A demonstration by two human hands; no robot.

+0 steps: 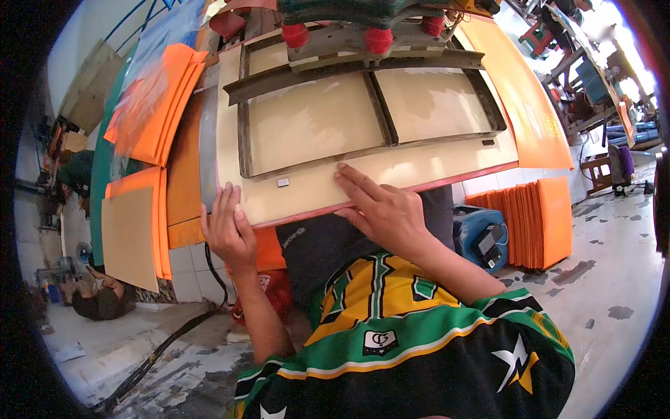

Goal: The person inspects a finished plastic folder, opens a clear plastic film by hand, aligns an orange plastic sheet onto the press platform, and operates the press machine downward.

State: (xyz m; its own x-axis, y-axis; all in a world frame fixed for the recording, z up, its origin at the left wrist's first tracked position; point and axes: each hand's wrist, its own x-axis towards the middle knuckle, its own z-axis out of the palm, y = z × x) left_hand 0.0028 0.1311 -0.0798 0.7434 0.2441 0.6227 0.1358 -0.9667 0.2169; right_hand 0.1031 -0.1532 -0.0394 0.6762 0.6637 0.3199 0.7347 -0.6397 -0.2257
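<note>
My left hand (232,230) rests at the front left corner of a cream-coloured board (307,197), fingers stretched out along its edge. Over the board's front part lies my right hand (387,213), with its index and middle fingers extended and the fingertips close to the frame; the thumb reaches the pinkish front edge. A dark rectangular metal frame (314,160) with a crossbar sits on the board. Between my hands there is a small whitish block (283,183), and a small dark block (488,142) lies at the right. Neither hand grips anything.
A machine head with red cylinders (379,40) hangs over the frame's far side. Orange sheets (157,105) are piled at the left, near a brown board (131,237). A stack of orange pieces (534,223) stands right, beside a blue container (478,234). Another person (105,293) is far left.
</note>
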